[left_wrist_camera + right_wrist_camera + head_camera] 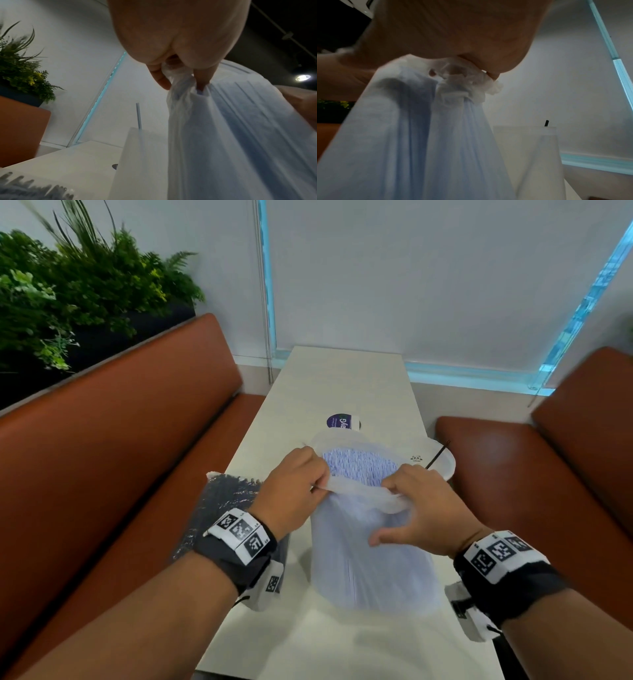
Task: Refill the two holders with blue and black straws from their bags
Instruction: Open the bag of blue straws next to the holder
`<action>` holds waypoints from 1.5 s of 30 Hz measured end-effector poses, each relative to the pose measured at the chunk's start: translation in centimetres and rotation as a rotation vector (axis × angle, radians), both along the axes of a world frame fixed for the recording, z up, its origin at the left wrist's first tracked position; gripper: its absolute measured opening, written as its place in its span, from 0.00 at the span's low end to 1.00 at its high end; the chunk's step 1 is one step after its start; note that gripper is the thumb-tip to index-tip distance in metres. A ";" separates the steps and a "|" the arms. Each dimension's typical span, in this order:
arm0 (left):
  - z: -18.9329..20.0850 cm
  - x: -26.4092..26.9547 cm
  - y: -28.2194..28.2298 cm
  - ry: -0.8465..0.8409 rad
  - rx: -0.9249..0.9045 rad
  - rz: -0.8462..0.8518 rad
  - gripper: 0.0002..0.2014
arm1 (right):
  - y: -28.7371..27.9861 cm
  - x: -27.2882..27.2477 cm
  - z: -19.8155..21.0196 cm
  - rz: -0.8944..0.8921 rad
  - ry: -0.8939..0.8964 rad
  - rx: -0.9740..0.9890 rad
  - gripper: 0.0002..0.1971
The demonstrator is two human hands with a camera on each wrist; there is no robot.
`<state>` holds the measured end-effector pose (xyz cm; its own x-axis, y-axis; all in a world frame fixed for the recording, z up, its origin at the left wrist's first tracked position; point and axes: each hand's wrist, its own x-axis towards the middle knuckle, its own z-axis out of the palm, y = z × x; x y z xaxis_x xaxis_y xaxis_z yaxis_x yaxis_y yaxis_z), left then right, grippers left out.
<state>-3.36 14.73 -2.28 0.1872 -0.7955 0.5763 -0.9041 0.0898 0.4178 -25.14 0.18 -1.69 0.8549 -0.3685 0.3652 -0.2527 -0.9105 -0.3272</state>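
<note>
A clear bag of blue straws (370,556) stands upright on the white table (342,378), its mouth open and the straw tips (359,465) showing. My left hand (294,491) pinches the bag's rolled rim on the left; the left wrist view shows the fingers (202,78) curled into the plastic (223,135). My right hand (421,505) grips the bunched rim (462,86) on the right. A bag of black straws (222,501) lies under my left forearm. Behind the blue bag stand two translucent holders: one (137,162) with a single blue straw (138,115), one (435,460) with a single black straw (437,455).
Brown bench seats flank the narrow table, left (120,457) and right (565,474). A round purple sticker or sign (340,421) sits on the table beyond the holders. Green plants (68,292) stand behind the left bench. A window blind (428,285) closes the far end.
</note>
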 end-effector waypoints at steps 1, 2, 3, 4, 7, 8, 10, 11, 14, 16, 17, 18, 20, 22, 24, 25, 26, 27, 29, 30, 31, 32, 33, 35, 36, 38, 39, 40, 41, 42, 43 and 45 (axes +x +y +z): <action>-0.2 -0.2 0.1 -0.029 -0.028 -0.005 0.12 | 0.1 0.1 -0.1 -0.009 -0.022 -0.046 0.32; -0.5 -0.4 0.3 -0.042 -0.050 -0.009 0.11 | 0.0 0.3 -0.4 -0.016 -0.063 -0.111 0.29; -0.8 -0.5 0.5 -0.036 -0.065 -0.008 0.10 | 0.1 0.4 -0.5 -0.017 -0.107 -0.173 0.27; -1.1 -0.6 0.8 -0.014 -0.078 -0.008 0.08 | 0.1 0.5 -0.8 -0.014 -0.147 -0.226 0.25; -2.9 -1.1 2.0 0.046 -0.086 -0.036 0.08 | 0.5 0.3 -2.2 -0.018 -0.268 -0.340 0.22; -3.5 -1.5 2.4 0.058 -0.076 -0.038 0.13 | 0.7 0.1 -2.7 -0.025 -0.304 -0.350 0.21; -4.6 -2.2 2.9 0.067 -0.084 -0.025 0.21 | 1.3 -0.3 -3.9 -0.057 -0.368 -0.300 0.20; -5.0 -2.5 3.0 0.055 -0.102 -0.011 0.21 | 1.8 -0.5 -4.3 -0.088 -0.388 -0.238 0.20; -5.8 -3.2 2.8 -0.041 -0.150 0.007 0.15 | 2.9 -0.9 -5.0 -0.181 -0.415 -0.027 0.24; -6.2 -3.7 2.8 -0.105 -0.143 -0.026 0.14 | 3.3 -1.6 -5.1 -0.178 -0.410 0.036 0.26; -6.3 -3.9 2.8 -0.125 -0.138 -0.044 0.13 | 3.6 -1.8 -5.1 -0.178 -0.429 0.063 0.24; -6.4 -4.0 2.9 -0.141 -0.134 -0.060 0.12 | 3.7 -2.0 -5.1 -0.199 -0.476 0.108 0.20; -6.6 -4.3 3.0 -0.163 -0.128 -0.093 0.11 | 3.9 -1.6 -4.8 -0.301 -0.617 0.300 0.16; -6.8 -4.5 3.2 -0.136 -0.136 -0.119 0.12 | 3.8 -0.8 -4.5 -0.443 -0.699 0.538 0.15; -6.8 -4.6 3.6 -0.007 -0.131 -0.145 0.17 | 3.7 -0.1 -4.5 -0.535 -0.739 0.734 0.10; -6.7 -4.6 3.7 0.106 -0.117 -0.146 0.19 | 3.6 0.1 -4.4 -0.550 -0.761 0.825 0.09; -6.4 -4.6 3.8 0.243 -0.113 -0.130 0.18 | 3.6 0.2 -4.5 -0.549 -0.784 0.901 0.11; -6.0 -4.7 3.7 0.396 -0.123 -0.095 0.16 | 3.5 0.3 -4.5 -0.546 -0.807 0.956 0.16; -5.0 -4.9 3.2 0.698 -0.136 0.003 0.22 | 3.4 0.5 -4.4 -0.547 -0.845 1.005 0.23; -4.5 -4.9 2.9 0.816 -0.111 0.027 0.29 | 3.3 0.7 -4.3 -0.535 -0.859 1.020 0.24; -4.0 -4.9 2.6 0.891 -0.079 0.028 0.35 | 3.2 0.9 -4.2 -0.512 -0.869 1.036 0.26; -3.5 -4.9 2.3 0.924 -0.055 0.014 0.40 | 3.1 1.1 -4.0 -0.488 -0.869 1.044 0.26; -3.1 -4.8 2.1 0.936 -0.035 -0.010 0.45 | 3.1 1.1 -3.8 -0.463 -0.865 1.054 0.25; -2.3 -4.5 1.8 0.944 0.018 -0.085 0.54 | 3.0 1.2 -3.4 -0.422 -0.859 1.086 0.21; -1.8 -4.5 1.7 0.943 0.062 -0.119 0.57 | 3.0 1.3 -3.2 -0.411 -0.848 1.100 0.17; -1.3 -4.4 1.8 0.939 0.132 -0.165 0.58 | 2.6 1.5 -2.9 -0.416 -0.759 1.105 0.19; -1.2 -4.2 1.9 0.935 0.151 -0.174 0.58 | 2.5 1.5 -2.8 -0.422 -0.679 1.107 0.23; -1.1 -4.1 2.1 0.927 0.165 -0.178 0.58 | 2.4 1.5 -2.7 -0.411 -0.603 1.114 0.24; -1.1 -3.9 2.2 0.918 0.177 -0.181 0.58 | 2.2 1.5 -2.5 -0.404 -0.552 1.132 0.25; -1.1 -3.8 2.4 0.908 0.190 -0.181 0.58 | 2.1 1.4 -2.5 -0.402 -0.524 1.138 0.25; -1.1 -3.7 2.6 0.896 0.205 -0.179 0.59 | 2.0 1.3 -2.5 -0.410 -0.511 1.148 0.26; -1.2 -3.6 2.8 0.861 0.229 -0.170 0.61 | 1.9 1.1 -2.5 -0.418 -0.498 1.145 0.23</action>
